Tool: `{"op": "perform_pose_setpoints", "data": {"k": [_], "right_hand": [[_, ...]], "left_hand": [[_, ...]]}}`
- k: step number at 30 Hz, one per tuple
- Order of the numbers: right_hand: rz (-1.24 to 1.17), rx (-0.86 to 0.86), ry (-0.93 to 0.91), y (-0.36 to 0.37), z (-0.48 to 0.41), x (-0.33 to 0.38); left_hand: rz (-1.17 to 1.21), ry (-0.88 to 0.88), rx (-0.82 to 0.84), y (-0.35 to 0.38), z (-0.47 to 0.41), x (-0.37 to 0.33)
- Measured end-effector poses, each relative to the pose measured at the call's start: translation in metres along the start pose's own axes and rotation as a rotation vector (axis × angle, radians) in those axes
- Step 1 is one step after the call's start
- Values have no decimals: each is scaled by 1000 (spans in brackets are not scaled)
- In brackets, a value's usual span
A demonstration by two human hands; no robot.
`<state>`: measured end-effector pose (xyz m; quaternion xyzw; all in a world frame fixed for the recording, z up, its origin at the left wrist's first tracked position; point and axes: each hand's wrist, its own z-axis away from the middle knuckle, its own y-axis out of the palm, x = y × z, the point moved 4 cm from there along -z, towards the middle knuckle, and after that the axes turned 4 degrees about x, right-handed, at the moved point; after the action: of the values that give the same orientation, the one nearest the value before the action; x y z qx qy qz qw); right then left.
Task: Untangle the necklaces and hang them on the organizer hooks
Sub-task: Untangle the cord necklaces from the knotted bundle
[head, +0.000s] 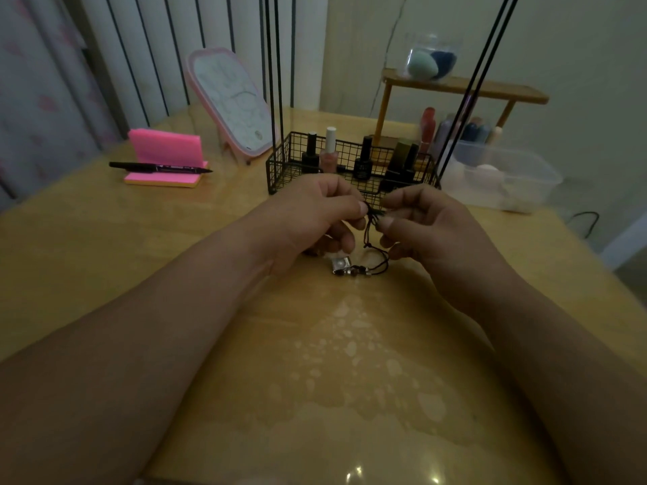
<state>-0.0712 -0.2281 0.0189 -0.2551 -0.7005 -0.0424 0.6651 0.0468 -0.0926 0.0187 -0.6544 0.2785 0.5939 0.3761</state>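
Both hands, left point(308, 218) & right point(430, 225), pinch black necklace cord point(371, 218) (knot unclear), pendant point(341, 265) partly hidden.

wire basket point(280, 169) just behind hands point(315, 218), bare table point(105, 239) left

Dim, warm-toned view, underexposed overall. Glossy desk point(105, 246) carries small bright glare spots at the near edge and pale mottled reflections at centre. Forearms read dark. Far wall palest at right. Wide-angle bending curves the edges; far-left curtain point(38, 99) and far-right clutter look soft, slightly blurred.
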Motion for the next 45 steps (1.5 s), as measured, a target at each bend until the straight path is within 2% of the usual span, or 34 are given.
{"op": "perform_pose_setpoints", "data": {"k": [10, 21, 29, 33, 37, 45], "right_hand": [[70, 9, -42, 1, 2, 4], [252, 24, -68, 3, 4, 2], [81, -32, -38, -3, 1, 0], [-22, 30, 41, -2, -1, -4], [-76, 99, 80, 1, -2, -8], [81, 48, -16, -1, -1, -5]], "left_hand": [[34, 14, -12, 4, 1, 0], [-27, 16, -23, 4, 1, 0], [-148, 21, -29, 6, 2, -1], [-28, 11, -86, 0, -1, 0], [56, 14, -57, 1, -2, 2], [26, 26, -22, 1, -2, 1]]}}
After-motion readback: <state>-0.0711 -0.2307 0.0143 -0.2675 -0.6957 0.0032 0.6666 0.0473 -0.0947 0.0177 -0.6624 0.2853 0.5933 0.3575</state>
